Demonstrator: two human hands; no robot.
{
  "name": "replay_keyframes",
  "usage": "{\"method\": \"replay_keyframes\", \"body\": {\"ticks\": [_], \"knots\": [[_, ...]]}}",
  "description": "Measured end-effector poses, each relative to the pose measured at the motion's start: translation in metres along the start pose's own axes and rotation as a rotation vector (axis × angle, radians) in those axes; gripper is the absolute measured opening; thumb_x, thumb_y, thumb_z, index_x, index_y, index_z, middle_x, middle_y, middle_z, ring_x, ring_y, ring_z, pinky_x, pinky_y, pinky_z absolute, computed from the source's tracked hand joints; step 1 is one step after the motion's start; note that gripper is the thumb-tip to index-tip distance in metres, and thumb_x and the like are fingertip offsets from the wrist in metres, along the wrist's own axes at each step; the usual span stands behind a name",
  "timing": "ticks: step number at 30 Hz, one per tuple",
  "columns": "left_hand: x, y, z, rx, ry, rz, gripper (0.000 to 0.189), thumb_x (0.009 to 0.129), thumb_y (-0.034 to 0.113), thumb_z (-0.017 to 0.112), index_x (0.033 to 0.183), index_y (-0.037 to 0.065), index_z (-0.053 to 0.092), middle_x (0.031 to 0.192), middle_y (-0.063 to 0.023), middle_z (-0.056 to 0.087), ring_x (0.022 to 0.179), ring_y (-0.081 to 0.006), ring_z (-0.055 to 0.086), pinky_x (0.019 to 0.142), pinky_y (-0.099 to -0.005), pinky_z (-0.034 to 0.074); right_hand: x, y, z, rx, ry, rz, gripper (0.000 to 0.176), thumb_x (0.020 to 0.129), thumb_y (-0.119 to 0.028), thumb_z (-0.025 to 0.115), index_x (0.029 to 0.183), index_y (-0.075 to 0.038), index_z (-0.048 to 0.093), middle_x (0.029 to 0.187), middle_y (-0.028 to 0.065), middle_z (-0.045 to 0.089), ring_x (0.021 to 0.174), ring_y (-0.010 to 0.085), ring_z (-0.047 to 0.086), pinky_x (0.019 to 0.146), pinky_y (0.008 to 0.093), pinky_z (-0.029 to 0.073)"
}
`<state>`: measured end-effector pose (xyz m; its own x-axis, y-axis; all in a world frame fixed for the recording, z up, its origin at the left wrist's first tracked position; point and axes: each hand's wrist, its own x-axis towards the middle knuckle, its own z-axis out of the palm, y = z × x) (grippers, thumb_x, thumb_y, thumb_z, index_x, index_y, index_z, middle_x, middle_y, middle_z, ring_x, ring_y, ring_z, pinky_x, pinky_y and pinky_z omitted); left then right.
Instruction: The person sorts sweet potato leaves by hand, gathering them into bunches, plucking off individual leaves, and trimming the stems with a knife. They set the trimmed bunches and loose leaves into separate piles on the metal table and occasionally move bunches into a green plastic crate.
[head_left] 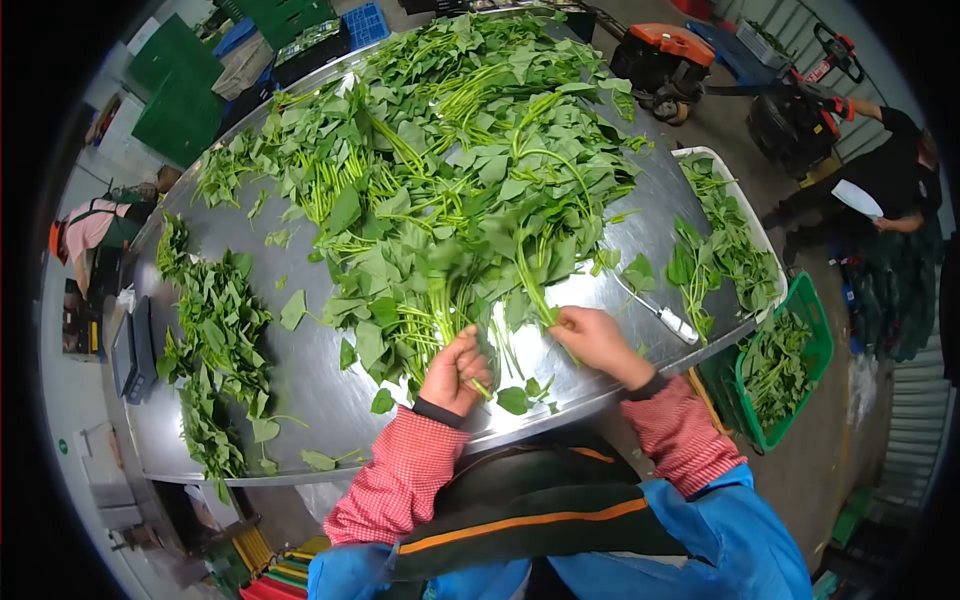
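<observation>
A large heap of leafy greens (pixel 400 220) with long pale-green stems covers the middle and far side of a shiny metal table (pixel 310 390). At the near edge, my left hand (pixel 455 375) is closed round a bunch of stems, whose cut ends poke out below the fist. My right hand (pixel 600 345), just to its right, pinches the lower stems of a smaller bunch (pixel 530 275) with thumb and fingers. Beyond the right hand lies a white-handled tool (pixel 678 325) with a thin curved metal end. Loose leaves (pixel 513 400) lie between the hands.
A row of greens (pixel 220 340) runs along the table's left side, beside a dark scale-like device (pixel 133 350). To the right are a white tub (pixel 745 205) and a green crate (pixel 825 340), both holding greens. One person (pixel 905 180) stands right by a pallet truck; another (pixel 95 225) bends at left.
</observation>
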<state>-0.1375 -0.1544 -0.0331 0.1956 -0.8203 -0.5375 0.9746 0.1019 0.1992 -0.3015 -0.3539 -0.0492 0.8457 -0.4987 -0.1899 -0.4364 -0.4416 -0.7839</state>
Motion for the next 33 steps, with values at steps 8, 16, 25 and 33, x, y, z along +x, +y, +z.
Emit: {"method": "replay_keyframes", "body": {"ticks": [8, 16, 25, 33], "knots": [[-0.016, -0.006, 0.025, 0.207, 0.050, 0.217, 0.029, 0.097, 0.028, 0.049, 0.117, 0.007, 0.053, 0.077, 0.0024, 0.049, 0.071, -0.0114, 0.051, 0.062, -0.0283, 0.047, -0.033, -0.024, -0.031, 1.128, -0.070, 0.283, 0.025, 0.098, -0.023, 0.044, 0.102, -0.002, 0.056, 0.064, -0.0033, 0.044, 0.053, 0.0043, 0.038, 0.048, 0.0192, 0.032], [-0.004, -0.015, 0.014, 0.190, 0.039, 0.164, 0.030, 0.097, 0.027, 0.049, 0.117, 0.006, 0.054, 0.091, -0.0009, 0.058, 0.077, -0.0113, 0.058, 0.070, -0.0287, 0.051, -0.039, -0.030, -0.006, 1.000, 0.066, 0.251, 0.033, 0.100, -0.028, 0.038, 0.101, 0.000, 0.055, 0.063, -0.0034, 0.041, 0.050, 0.0054, 0.035, 0.047, 0.0208, 0.031], [0.000, -0.049, 0.039, 0.373, 0.108, 0.014, 0.029, 0.096, 0.026, 0.051, 0.113, 0.003, 0.055, 0.108, -0.0066, 0.062, 0.099, -0.0156, 0.059, 0.088, -0.0334, 0.050, -0.043, -0.059, 0.033, 0.757, 0.100, 0.050, 0.034, 0.098, -0.026, 0.042, 0.092, 0.001, 0.060, 0.065, 0.0061, 0.058, 0.056, 0.0116, 0.053, 0.054, 0.0262, 0.043], [0.008, -0.066, 0.015, 0.226, 0.024, 0.038, 0.011, 0.096, 0.012, 0.046, 0.102, 0.005, 0.053, 0.099, -0.0081, 0.061, 0.084, -0.0181, 0.063, 0.077, -0.0320, 0.055, -0.059, -0.061, 0.025, -0.381, 0.275, -0.311, 0.016, 0.083, -0.013, 0.059, 0.071, -0.006, 0.051, 0.063, 0.0103, 0.056, 0.057, 0.0302, 0.057, 0.050, 0.0398, 0.044]]}}
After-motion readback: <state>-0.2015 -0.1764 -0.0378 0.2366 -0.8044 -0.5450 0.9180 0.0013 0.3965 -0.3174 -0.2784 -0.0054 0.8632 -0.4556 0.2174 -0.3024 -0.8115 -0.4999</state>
